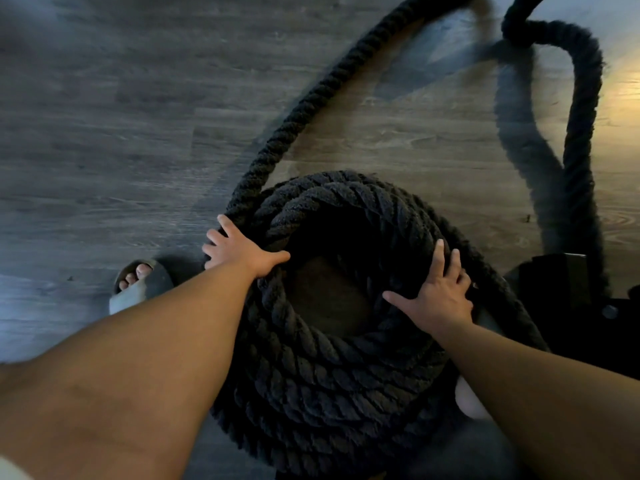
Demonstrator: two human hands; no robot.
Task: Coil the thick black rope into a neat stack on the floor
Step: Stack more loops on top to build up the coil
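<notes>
Floor (104,133) opens leftward; left hand (239,249) and right hand (440,292) lie splayed on rope coil (329,386).

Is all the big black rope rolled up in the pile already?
No, a long loose stretch of rope trails across the floor beyond the coil.

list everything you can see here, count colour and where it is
rope coil: one, black, stacked mid-floor
loose rope: two stretches, black, one running up from the coil's left side, one looping at upper right
floor: one, grey-brown wood planks, under everything
sandal: one, grey, left of the coil, toes showing
dark block: one, black, right of the coil, too dark to identify
left hand: one, fingers spread on the coil's left rim
right hand: one, fingers spread on the coil's right rim
</notes>
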